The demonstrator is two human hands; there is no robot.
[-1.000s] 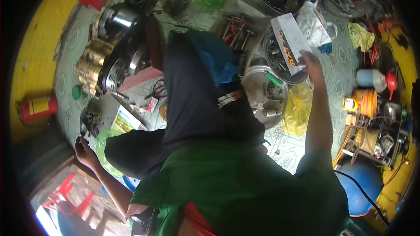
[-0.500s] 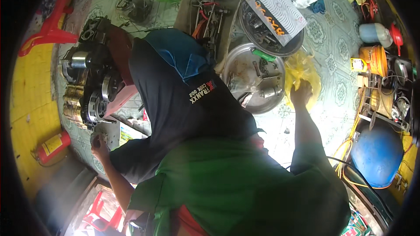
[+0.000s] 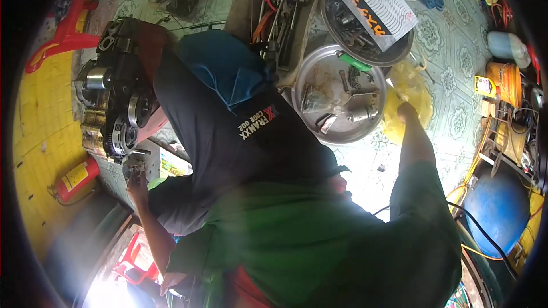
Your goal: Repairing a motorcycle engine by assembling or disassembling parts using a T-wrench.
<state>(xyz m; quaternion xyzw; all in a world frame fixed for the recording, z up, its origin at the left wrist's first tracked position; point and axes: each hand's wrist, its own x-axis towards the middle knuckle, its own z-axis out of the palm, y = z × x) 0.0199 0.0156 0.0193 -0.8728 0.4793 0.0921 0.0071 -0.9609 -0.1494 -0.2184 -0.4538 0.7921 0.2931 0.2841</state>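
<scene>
On the left, my left hand (image 3: 137,186) is closed round a small greyish part (image 3: 135,166) that looks like metal; its exact kind is unclear. Just beyond it stands a partly opened engine (image 3: 117,94), with round gears and a clutch-like drum (image 3: 121,137) facing me. Far to the right, my right hand (image 3: 406,113) grips a crumpled yellow plastic bag (image 3: 419,102) on the floor, and its fingertips are hidden in the folds. Beside that bag is a round metal basin (image 3: 302,120) with a cylindrical metal part (image 3: 361,114) and a green-handled item (image 3: 354,61) at its rim.
A bin (image 3: 242,17) of wrenches and other tools stands ahead. A printed box (image 3: 371,5) lies across a second basin (image 3: 394,61) of metal parts. At left are a red fire extinguisher (image 3: 78,179) and red chair (image 3: 65,40); at right, a blue drum (image 3: 496,214) and cables.
My right hand has turned and sits a little farther right, closer in on the yellow bag. The part in my left hand is tilted differently. The whole view has shifted slightly.
</scene>
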